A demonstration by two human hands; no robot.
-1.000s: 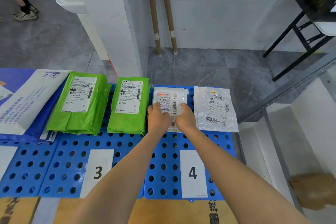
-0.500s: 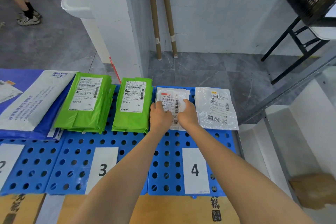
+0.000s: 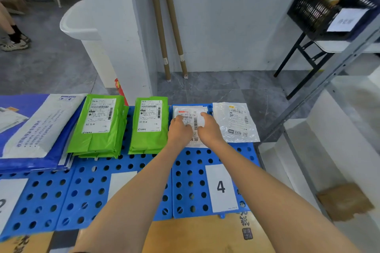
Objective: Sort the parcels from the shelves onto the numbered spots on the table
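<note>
Parcel (image 3: pixel 188 113), white pouch, flat on blue board (image 3: pixel 191 170) beyond label 4 (image 3: pixel 221 187). Left hand (image 3: pixel 179 132) and right hand (image 3: pixel 209 129) both press it with fingertips (image 3: pixel 202 114); neither grips.

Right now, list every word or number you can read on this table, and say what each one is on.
"4": white card on the blue board.
"2", cut by the frame edge: second white card.
"棕色M": labels on the left green parcel and the right green parcel.
Too blurred: the white parcel code, the clear parcel label, the sign on the crate, the cardboard print.
</note>
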